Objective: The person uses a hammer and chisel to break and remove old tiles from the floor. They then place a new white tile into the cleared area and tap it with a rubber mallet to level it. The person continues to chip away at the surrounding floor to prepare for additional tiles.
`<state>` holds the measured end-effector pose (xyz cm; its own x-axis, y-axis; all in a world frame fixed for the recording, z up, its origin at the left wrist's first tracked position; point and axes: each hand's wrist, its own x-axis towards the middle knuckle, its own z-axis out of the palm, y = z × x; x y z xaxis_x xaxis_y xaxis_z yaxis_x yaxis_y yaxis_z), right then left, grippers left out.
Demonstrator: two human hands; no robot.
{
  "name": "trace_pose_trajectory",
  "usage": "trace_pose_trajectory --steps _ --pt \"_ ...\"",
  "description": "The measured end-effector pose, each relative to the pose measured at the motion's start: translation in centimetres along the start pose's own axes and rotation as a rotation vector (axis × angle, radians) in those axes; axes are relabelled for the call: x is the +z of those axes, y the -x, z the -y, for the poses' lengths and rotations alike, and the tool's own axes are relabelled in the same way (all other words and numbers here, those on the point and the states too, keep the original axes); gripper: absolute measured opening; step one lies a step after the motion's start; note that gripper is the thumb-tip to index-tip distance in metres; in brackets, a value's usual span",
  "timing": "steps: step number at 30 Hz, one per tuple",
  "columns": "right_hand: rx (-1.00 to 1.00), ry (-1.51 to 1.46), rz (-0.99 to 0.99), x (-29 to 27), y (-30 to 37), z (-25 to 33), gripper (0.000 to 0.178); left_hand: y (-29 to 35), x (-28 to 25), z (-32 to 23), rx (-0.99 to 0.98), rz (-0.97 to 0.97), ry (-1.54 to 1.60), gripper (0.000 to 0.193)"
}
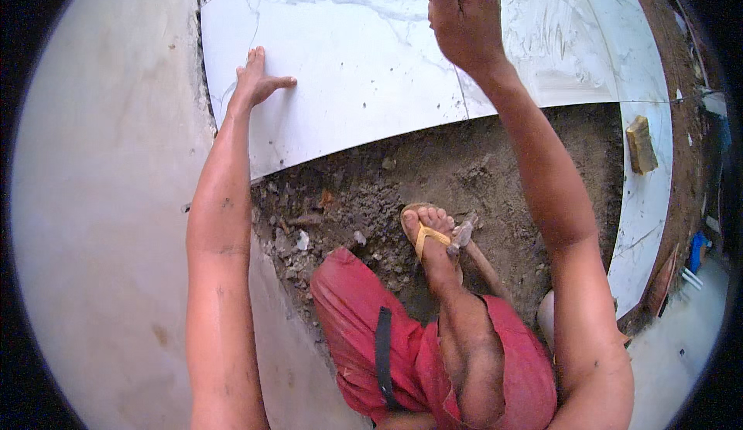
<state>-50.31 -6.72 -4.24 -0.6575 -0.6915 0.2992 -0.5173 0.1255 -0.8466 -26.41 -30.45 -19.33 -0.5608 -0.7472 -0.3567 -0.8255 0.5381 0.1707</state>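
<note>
Both hands on the white marble tile

Our left hand (255, 82) lies flat with fingers spread on the tile (348, 66) near its left edge, steadying it; our right hand (462, 16) presses near the seam, fingers together, above bare mortar bed (480, 167).

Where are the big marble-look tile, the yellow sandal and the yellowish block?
white marble-look tile (356, 66), head view, on its bare face between the hands.
yellow sandal (426, 236), head view, on the strap across the foot.
yellowish block (641, 143), head view, on its top face.
</note>
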Motion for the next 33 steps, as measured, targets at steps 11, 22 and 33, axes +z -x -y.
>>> trace_pose_trajectory --steps 11,22,33 --pt "0.004 -0.115 0.086 1.9 9.7 -0.1 0.022 1.7 0.1 2.2 0.084 0.023 -0.122 0.111" --pt "0.177 0.056 0.313 1.2 15.3 -2.5 0.034 2.2 -1.2 1.7 0.175 0.138 -0.190 0.117" --pt "0.240 0.134 0.434 0.4 18.9 -5.0 0.038 2.5 -1.5 -0.3 0.142 0.164 -0.076 0.120"
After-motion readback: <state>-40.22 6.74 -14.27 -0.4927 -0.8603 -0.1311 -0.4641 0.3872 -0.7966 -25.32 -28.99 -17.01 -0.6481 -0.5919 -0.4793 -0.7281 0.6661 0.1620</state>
